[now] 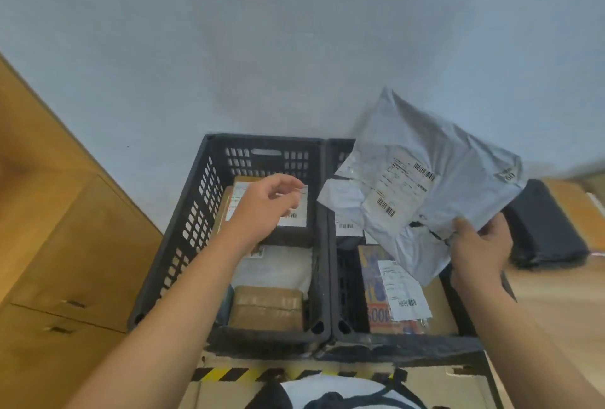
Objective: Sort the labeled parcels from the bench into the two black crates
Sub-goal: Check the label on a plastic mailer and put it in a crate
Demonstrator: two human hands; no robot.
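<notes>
Below a pale wall [294, 48], the right hand [481, 245] pinched a grey parcel [458, 160] by its edge, label [402, 186] upward over the right crate [393, 341], probably for reading; the left hand [265, 202] hovered over the left crate [262, 143], fingers [291, 183] loosely apart, empty.

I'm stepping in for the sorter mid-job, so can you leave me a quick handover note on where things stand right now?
Left hand: holds nothing, fingers loosely curled, over the left crate.
Right hand: grips the grey mailer by its lower edge, label up, above the right crate; not yet dropped.
Done: the left crate holds a labelled box, a white mailer and a brown parcel. The right crate holds a colourful labelled box and other parcels, partly hidden.
Left: place the grey mailer. A black parcel lies on the bench to the right.
</notes>
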